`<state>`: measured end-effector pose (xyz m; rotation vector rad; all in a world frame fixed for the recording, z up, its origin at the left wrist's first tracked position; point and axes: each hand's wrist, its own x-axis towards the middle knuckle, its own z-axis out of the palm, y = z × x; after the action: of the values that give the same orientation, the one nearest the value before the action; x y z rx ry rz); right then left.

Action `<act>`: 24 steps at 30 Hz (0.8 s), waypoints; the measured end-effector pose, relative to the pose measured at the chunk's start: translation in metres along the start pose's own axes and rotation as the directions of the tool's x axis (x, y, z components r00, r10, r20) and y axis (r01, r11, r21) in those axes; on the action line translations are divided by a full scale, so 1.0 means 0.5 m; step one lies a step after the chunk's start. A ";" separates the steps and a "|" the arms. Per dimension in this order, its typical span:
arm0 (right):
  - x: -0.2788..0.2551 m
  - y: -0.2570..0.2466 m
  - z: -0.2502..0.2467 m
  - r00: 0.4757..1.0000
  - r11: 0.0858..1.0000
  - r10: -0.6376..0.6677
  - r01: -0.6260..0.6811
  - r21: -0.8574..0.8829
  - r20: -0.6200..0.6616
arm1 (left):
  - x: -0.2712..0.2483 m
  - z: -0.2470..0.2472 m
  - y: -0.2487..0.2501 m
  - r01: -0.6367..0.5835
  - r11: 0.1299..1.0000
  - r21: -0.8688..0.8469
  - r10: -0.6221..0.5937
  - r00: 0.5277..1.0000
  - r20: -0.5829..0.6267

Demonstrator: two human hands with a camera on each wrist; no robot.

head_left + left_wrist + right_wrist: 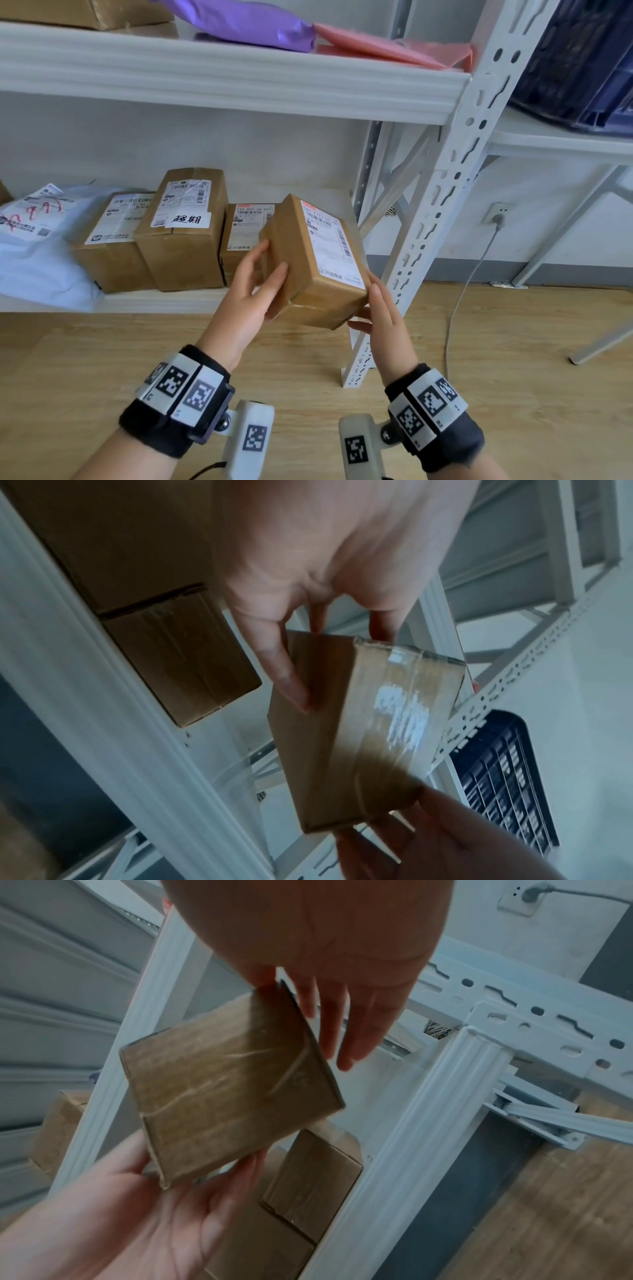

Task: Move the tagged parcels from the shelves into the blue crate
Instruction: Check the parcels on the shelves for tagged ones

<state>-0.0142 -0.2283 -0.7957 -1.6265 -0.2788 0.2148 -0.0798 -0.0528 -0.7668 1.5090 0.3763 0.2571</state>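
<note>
Gripping parcel (pixel 315 260), left hand (pixel 253 291) fingers; right hand (pixel 383 318) fingers straight alongside; crate (pixel 579 58) cut off.

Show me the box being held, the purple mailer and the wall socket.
Held box (pixel 330 246): head view, on its white shipping label.
Purple mailer (pixel 246 24): head view, middle of the bag, top shelf.
Wall socket (pixel 493 209): head view, plate above the plug.

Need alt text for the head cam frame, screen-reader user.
Two hands hold a labelled cardboard parcel tilted in front of a white shelf rack: left hand grips its left side, right hand, fingers straight, supports its lower right corner. Three more labelled boxes stand on the lower shelf behind, and a blue crate sits upper right.
</note>
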 end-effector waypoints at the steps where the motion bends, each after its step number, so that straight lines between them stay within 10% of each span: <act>1: 0.002 0.002 -0.002 1.000 1.000 -0.021 0.020 -0.020 -0.023 | -0.003 0.000 0.000 -0.025 0.999 0.030 0.025 1.000 -0.009; 16: 0.014 0.004 -0.001 1.000 1.000 -0.006 0.006 0.024 -0.028 | -0.022 0.013 -0.043 -0.162 0.976 0.149 0.168 0.986 -0.025; 24: -0.012 0.026 0.010 0.965 0.949 -0.239 0.208 -0.236 -0.108 | -0.010 0.022 -0.035 -0.136 0.979 0.155 0.124 0.988 0.087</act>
<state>-0.0206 -0.2260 -0.8089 -1.8065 -0.3921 -0.1046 -0.0812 -0.0659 -0.7834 1.6996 0.2413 0.2767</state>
